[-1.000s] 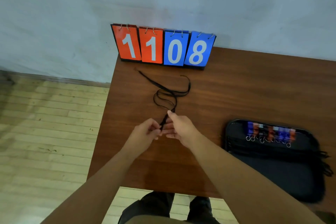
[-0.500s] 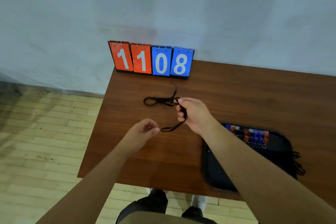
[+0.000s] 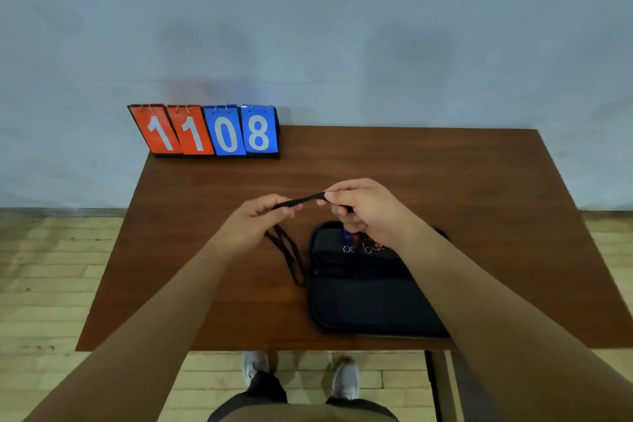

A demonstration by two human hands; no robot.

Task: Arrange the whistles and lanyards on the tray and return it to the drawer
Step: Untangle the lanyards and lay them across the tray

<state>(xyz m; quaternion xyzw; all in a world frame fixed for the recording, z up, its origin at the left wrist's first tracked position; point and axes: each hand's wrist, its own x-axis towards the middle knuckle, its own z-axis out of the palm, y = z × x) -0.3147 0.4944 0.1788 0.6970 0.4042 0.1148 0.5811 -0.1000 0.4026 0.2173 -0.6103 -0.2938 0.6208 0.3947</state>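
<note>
A black lanyard (image 3: 301, 200) is stretched between my two hands above the brown table (image 3: 479, 199). My left hand (image 3: 260, 216) pinches one end, and the rest of the cord hangs from it in loops down to the table top. My right hand (image 3: 366, 209) pinches the other end. Below my right hand lies a black tray (image 3: 359, 298). Several coloured whistles (image 3: 358, 243) with metal rings sit in a row at its far end, partly hidden by my right hand.
A flip scoreboard (image 3: 209, 132) reading 1108 stands at the table's far left corner against the grey wall. The table's near edge is just above my feet. Wooden floor lies to the left.
The lanyard has been lifted off the table and pulled taut between both hands. My hands moved right, toward the tray. The camera has tilted, so the table sits lower in view.
</note>
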